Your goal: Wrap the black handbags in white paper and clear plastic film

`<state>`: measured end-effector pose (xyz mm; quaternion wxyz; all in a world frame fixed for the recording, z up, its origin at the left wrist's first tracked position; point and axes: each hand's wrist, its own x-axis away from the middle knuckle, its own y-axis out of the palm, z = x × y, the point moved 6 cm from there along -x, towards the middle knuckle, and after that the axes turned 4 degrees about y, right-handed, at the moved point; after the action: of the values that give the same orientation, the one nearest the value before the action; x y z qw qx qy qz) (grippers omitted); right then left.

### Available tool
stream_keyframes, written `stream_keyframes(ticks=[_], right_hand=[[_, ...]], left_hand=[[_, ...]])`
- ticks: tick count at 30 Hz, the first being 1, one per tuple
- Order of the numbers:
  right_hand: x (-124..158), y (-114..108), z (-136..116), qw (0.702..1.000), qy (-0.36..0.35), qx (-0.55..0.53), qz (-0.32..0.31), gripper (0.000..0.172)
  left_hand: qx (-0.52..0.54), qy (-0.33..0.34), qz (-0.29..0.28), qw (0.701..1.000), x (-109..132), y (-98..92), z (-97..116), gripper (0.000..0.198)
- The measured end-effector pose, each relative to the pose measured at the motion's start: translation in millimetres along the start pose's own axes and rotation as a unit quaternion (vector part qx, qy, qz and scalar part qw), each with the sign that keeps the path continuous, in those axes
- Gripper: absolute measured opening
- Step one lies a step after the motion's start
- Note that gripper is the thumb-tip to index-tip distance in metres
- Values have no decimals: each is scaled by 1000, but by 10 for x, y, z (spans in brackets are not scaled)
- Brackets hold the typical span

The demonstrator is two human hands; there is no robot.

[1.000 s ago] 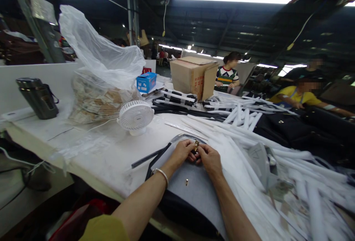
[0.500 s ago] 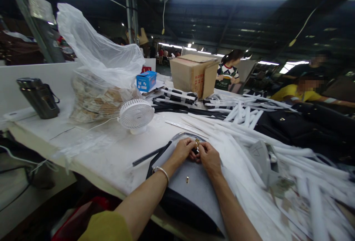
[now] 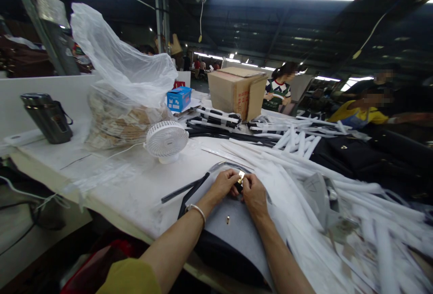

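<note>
gold fitting [image 3: 241, 176] is held between both hands [image 3: 223, 185].

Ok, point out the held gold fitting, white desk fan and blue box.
Held gold fitting [image 3: 241, 176], head view: bright face.
White desk fan [image 3: 166, 141], head view: front grille.
Blue box [image 3: 179, 100], head view: front side.

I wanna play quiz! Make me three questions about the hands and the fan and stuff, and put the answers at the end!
1. Pick one. Which wears the round, pale, shiny bangle? A) right arm, B) left arm.
2. True or false: the rounded white plastic fan stands on the pale, flat table.
3. Fill the gap: the left hand and right hand meet at a small, shiny, ____-coloured metal piece.

Key: 1. B; 2. True; 3. gold
</note>
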<state>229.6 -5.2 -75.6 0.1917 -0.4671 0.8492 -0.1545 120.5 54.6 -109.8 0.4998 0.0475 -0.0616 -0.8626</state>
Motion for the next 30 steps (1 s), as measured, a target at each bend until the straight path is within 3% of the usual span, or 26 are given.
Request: stream_keyframes(ticks=[6,11,18,23,25,30], right_hand=[[-10,-30,69,999,41,-25,19,23],[14,-44,132,994,87,-63,27,34],[30,-1,119,991,53,-123,-9,51],[-20,34,198,989,70,-126,-20,61],[-39,29,198,992,49,-113,-8,59],[-62,42,170,995,22,-100,-1,37]], left_hand=[[-8,-3,-24,1000,10,12,-25,45],[-8,3,-12,1000,28,3,15,34],[-5,-6,1,1000,15,-9,11,33],[-2,5,14,1000,23,-24,11,37],[-5,10,16,1000,23,-22,9,36],[-17,26,21,999,10,-10,9,33]])
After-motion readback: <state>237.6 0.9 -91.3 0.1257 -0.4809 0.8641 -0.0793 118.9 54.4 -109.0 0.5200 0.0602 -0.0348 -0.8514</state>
